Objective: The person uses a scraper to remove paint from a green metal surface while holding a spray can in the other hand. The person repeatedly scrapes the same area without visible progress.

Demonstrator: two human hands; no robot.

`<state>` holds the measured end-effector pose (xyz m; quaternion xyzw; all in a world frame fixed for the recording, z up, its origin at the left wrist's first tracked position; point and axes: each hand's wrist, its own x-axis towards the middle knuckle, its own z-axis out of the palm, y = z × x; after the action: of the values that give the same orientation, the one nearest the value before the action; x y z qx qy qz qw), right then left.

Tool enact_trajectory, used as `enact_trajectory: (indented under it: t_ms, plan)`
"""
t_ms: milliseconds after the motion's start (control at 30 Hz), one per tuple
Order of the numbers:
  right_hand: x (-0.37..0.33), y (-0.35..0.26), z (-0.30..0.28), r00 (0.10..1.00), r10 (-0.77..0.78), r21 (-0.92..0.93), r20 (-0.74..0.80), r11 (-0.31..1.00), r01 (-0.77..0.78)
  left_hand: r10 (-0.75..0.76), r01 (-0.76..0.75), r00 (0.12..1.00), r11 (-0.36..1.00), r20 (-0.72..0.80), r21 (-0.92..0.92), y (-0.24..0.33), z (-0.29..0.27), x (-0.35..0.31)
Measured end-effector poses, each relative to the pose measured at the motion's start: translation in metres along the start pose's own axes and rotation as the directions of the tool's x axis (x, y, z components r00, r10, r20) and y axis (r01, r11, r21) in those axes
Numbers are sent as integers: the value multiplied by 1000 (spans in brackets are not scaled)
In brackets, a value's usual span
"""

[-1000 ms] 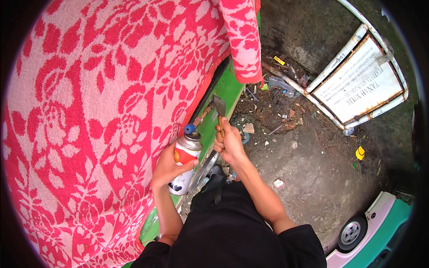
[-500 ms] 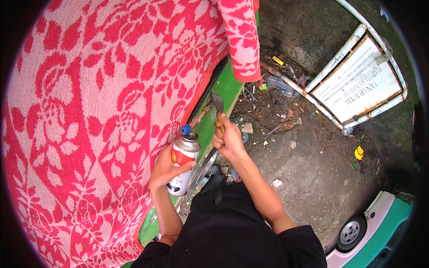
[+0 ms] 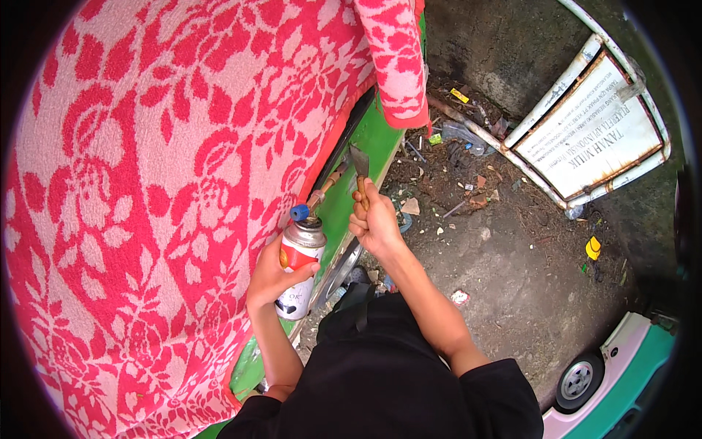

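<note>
My left hand point(image 3: 276, 272) is wrapped round a gas canister point(image 3: 303, 252) with a red and white label. On top of it sits a torch head point(image 3: 316, 199) with a blue knob and a copper-coloured tube aimed at a green painted panel point(image 3: 349, 196). My right hand point(image 3: 375, 222) grips the wooden handle of a scraper point(image 3: 359, 162). Its flat metal blade is close to the panel and the torch's tip; whether it touches the panel I cannot tell. No flame can be made out.
A red and pink floral blanket point(image 3: 146, 190) covers most of the left side, one fold hanging over the panel. Litter point(image 3: 468, 139) lies on the ground point(image 3: 512, 285). A rusty white-framed sign point(image 3: 596, 124) leans at upper right. A pink and green vehicle point(image 3: 614, 380) stands at lower right.
The view has shifted slightly. Both hands keep their holds on the canister and the scraper, with hardly any movement against the panel.
</note>
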<state>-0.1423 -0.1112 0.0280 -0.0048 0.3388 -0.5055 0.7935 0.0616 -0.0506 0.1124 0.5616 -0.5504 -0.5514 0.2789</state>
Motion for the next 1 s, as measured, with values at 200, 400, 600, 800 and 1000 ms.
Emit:
enact_trajectory:
  t_ms: [200,400,600,800,1000]
  plan:
    - [-5,0,-2,1000,11,4,16,1000,-11,-21,22,1000,1000,-16,19,-7,1,2]
    - [-16,6,2,995,100,4,25,995,-100,-24,24,1000,1000,8,-12,-6,6,12]
    - [5,-9,-2,998,-16,-19,-55,1000,15,9,-8,1000,998,-19,61,7,10,23]
    - [26,-29,-15,997,-67,-15,-40,998,67,11,-7,999,994,-41,106,8,14,30]
    - [3,-13,-23,1000,27,-26,1,999,-27,-3,6,1000,996,-30,86,4,18,30]
